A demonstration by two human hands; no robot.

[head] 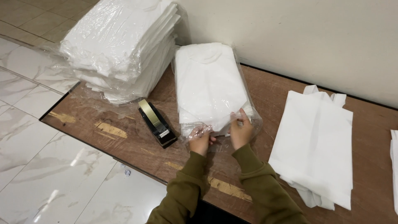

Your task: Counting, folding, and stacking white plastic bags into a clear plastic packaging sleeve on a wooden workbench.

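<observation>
Head view, looking down on a brown wooden table set against a pale wall.

Centre: clear plastic bag holding a stack of folded white garments, lying flat on the table with its open end toward the viewer. Left hand at the near left corner of the bag, grip closed on a pinch of crumpled plastic film. Right hand at the near right part of the same open end, fingers pressed down on the film over the garment edge, thumb tucked beneath; grip clamped on the plastic. Both wrists in olive-green sleeves, entering from the bottom edge.

Just left of the hands: black tape dispenser with a roll of pale tape, lying slantwise on the table, near the bag but apart from it.

Upper left: tall pile of similar bagged white garments, overhanging the far left corner of the table, touching the central bag at its upper left.

Right: flat white fabric bags with handles, stacked on the table, well apart from the hands. Far right edge: sliver of another white item, cut off by the frame.

Below and left of the table: white marbled floor tiles.
</observation>
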